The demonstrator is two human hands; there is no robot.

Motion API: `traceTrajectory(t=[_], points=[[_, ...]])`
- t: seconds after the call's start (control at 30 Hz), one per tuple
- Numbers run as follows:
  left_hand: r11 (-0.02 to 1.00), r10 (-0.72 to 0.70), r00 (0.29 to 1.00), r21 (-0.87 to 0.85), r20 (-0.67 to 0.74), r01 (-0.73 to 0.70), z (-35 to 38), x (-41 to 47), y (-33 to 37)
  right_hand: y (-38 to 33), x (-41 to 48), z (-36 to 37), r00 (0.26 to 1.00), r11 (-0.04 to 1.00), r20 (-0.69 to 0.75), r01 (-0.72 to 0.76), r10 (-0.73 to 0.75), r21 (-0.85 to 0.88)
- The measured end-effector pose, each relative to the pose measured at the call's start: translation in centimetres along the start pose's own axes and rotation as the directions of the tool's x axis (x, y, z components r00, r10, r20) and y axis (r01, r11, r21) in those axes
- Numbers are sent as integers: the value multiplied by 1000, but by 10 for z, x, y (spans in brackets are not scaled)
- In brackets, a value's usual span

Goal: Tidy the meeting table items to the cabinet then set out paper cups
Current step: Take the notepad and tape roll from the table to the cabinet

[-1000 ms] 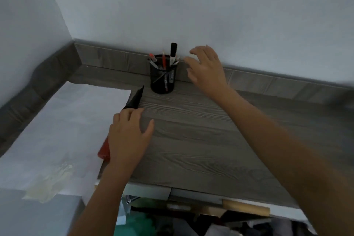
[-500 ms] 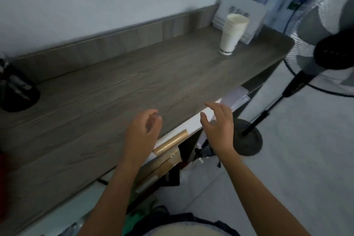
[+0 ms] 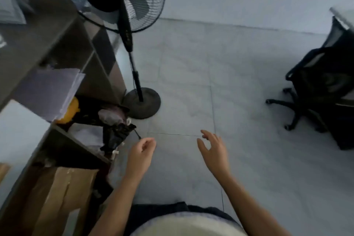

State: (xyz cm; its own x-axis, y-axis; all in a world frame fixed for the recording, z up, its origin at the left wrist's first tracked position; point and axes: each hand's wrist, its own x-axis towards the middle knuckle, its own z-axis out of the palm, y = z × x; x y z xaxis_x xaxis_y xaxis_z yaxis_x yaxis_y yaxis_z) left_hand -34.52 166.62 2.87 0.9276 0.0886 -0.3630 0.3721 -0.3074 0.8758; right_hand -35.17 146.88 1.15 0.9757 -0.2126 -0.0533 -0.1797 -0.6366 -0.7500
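Both hands empty over floor; left hand (image 3: 140, 156) curled; right hand (image 3: 214, 151) spread.

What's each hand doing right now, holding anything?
Left hand: fingers loosely curled, holding nothing visible.
Right hand: open, fingers spread, empty, above the floor.

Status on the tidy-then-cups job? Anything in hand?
Done: nothing provable from this view. In hand: nothing; left hand loosely curled, right hand open, both over bare floor beside the cabinet. Left: no paper cups visible, so setting them out remains.
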Motion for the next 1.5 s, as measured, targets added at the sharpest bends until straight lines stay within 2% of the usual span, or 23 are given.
traceTrajectory(t=[0.13,0.27,0.43,0.63,0.77,0.87,0.97,1.03,1.13,1.23,1.37,1.43,1.5], points=[[998,28,986,53,163,-37,76,7,21,55,-21,-51,975,984,-127,-180,180,10],[986,82,951,113,298,-121,140,13,49,101,-45,-89,899,929,-231,-362,371,83],[968,100,887,162,451,-191,222,21,76,148,-50,-130,791,863,-345,-471,506,184],[946,122,793,171,597,-275,349,34,115,216,-37,-205,669,798,-448,-560,594,222],[939,132,702,139,700,-316,448,29,156,256,-38,-281,546,745,-553,-627,629,229],[911,164,596,111,786,-397,515,14,186,280,-43,-330,427,700,-638,-665,641,259],[883,169,496,93,852,-460,563,-2,202,301,-49,-355,340,648,-653,-697,677,307],[873,137,454,109,880,-475,589,-9,203,316,-53,-363,313,623,-645,-709,697,329],[859,57,438,180,897,-480,625,-16,198,343,-54,-378,297,571,-596,-746,746,344],[851,24,454,221,891,-477,670,-20,201,383,-54,-413,251,547,-597,-743,762,386],[854,71,491,202,868,-480,755,-37,222,445,-59,-481,229,586,-665,-716,711,380],[852,99,479,174,872,-493,808,-57,235,480,-66,-525,233,611,-697,-706,678,359],[846,121,436,137,892,-515,859,-87,250,511,-75,-573,205,616,-717,-693,667,375]])
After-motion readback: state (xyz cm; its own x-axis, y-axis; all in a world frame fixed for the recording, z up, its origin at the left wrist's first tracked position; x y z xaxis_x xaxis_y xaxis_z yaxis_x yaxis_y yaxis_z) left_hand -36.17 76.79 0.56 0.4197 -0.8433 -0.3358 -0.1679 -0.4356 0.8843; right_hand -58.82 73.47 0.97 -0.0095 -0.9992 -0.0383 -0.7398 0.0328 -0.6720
